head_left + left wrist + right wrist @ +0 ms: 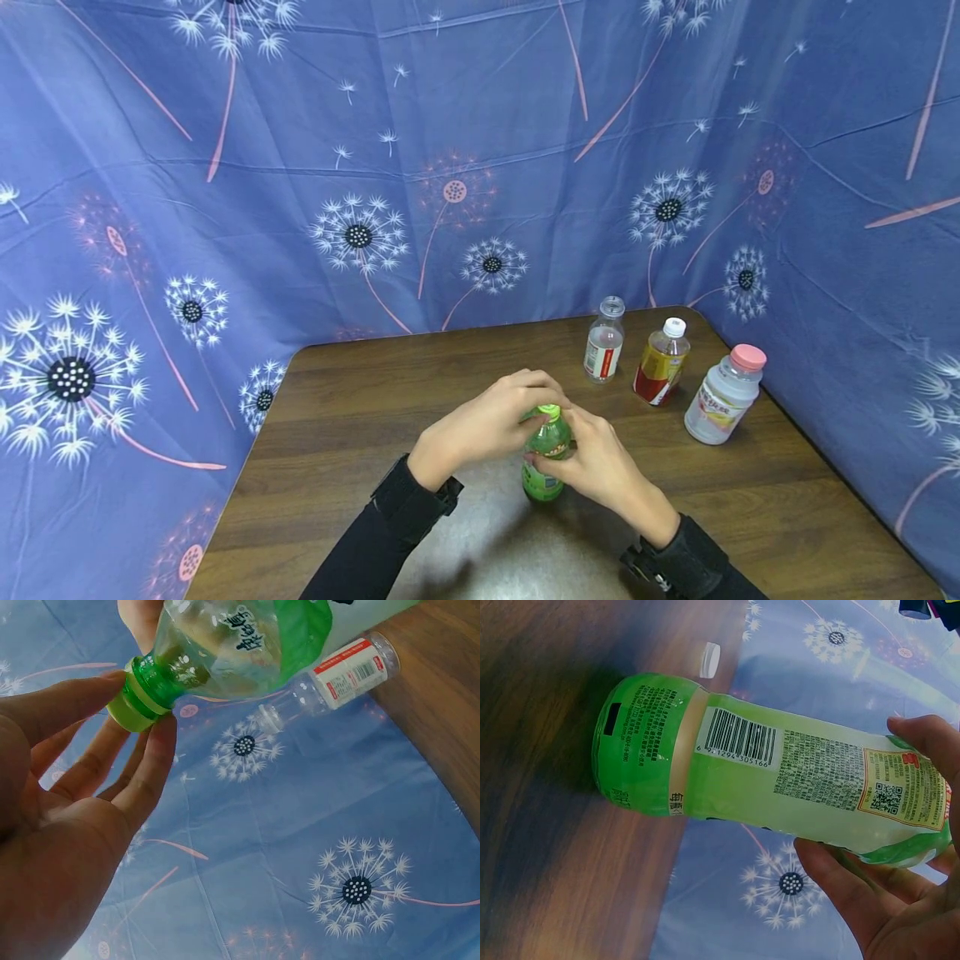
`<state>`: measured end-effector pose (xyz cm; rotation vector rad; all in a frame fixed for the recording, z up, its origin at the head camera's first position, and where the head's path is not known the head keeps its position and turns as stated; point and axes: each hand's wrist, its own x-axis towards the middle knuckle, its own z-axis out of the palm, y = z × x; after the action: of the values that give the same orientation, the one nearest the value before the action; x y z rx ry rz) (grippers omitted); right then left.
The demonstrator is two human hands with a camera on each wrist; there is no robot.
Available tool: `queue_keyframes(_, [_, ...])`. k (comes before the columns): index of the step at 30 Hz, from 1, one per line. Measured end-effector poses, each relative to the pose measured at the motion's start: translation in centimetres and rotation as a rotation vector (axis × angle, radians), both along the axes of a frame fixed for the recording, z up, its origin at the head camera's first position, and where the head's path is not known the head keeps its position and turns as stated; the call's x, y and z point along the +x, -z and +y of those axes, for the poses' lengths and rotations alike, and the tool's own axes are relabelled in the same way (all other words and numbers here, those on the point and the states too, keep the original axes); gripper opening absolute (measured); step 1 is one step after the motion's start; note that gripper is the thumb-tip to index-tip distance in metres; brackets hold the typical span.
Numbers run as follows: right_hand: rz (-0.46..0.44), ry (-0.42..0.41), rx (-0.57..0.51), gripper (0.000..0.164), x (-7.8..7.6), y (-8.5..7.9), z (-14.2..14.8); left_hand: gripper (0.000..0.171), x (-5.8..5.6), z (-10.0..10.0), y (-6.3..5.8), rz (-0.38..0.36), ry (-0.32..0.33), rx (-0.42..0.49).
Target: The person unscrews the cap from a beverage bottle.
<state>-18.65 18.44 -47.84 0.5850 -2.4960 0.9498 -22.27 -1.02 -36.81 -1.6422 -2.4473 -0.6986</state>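
A green plastic bottle (545, 481) with a bright green cap (135, 705) is between the two hands at the middle of the table. With thumb and fingers my left hand (491, 422) pinches the cap from above. The cap sits on the bottle's neck. My right hand (600, 462) grips the upper body of the bottle, its thumb and fingers on opposite sides. Printed text and a barcode on the label (739, 741) face the right wrist camera. Whether the bottle's base touches the table cannot be told.
Right of the hands stand a clear uncapped bottle (603, 346), a white-capped bottle (661, 367) with a yellow and red label, and a white bottle (722, 400) with a pink cap. A loose white cap (710, 660) lies on the wooden table (337, 442). Blue cloth (525, 167) hangs behind.
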Motion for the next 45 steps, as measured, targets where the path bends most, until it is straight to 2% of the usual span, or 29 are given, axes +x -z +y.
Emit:
queue_keyframes(2, [-0.002,-0.004,-0.001,0.057,0.0,0.0,0.0,0.033,0.0,-0.1,-0.1,-0.009,0.023,0.000])
queue_keyframes(7, [0.004,-0.005,-0.006,0.071,0.1,0.0,0.1,0.040,0.0,-0.1,-0.3,-0.046,0.069,0.012])
queue_keyframes(10, [0.011,0.005,-0.001,0.075,0.0,0.1,0.1,0.038,0.1,-0.1,-0.4,-0.063,0.068,0.030])
queue_keyframes(13, [0.020,0.005,0.012,0.070,0.0,0.1,0.1,0.031,0.2,0.1,-0.3,-0.046,0.043,0.052])
queue_keyframes(16, [0.037,0.007,0.031,0.067,-0.1,0.1,0.1,0.027,0.4,0.4,-0.1,0.027,-0.043,0.054])
queue_keyframes(20, [0.032,0.013,0.025,0.064,-0.2,0.1,0.0,0.045,0.7,1.1,0.5,0.185,-0.239,0.010])
queue_keyframes(22, [0.023,0.009,0.012,0.064,-0.3,0.1,0.0,0.051,0.7,1.5,0.8,0.256,-0.317,-0.011])
queue_keyframes(24, [0.020,0.006,0.012,0.060,-0.3,0.0,-0.1,0.052,0.7,1.8,1.2,0.313,-0.366,-0.021])
queue_keyframes(27, [0.004,0.014,0.004,0.059,-0.2,0.1,-0.1,0.044,0.7,2.0,1.5,0.365,-0.392,-0.011])
queue_keyframes(30, [-0.019,0.032,-0.005,0.061,0.1,0.1,-0.1,0.034,0.7,1.9,1.6,0.362,-0.375,0.007])
queue_keyframes(33, [-0.031,0.035,-0.016,0.064,0.2,0.2,-0.1,0.028,0.7,1.7,1.4,0.292,-0.331,0.019])
queue_keyframes(37, [0.000,0.018,-0.013,0.072,0.1,0.2,0.0,0.024,0.6,1.4,1.0,0.192,-0.264,0.022])
queue_keyframes(41, [0.029,0.010,-0.002,0.083,-0.1,0.3,0.0,0.020,0.5,0.9,0.5,0.140,-0.194,-0.006])
queue_keyframes(45, [0.032,0.004,0.004,0.083,-0.1,0.3,0.0,0.019,0.3,0.5,0.0,0.084,-0.112,-0.023])
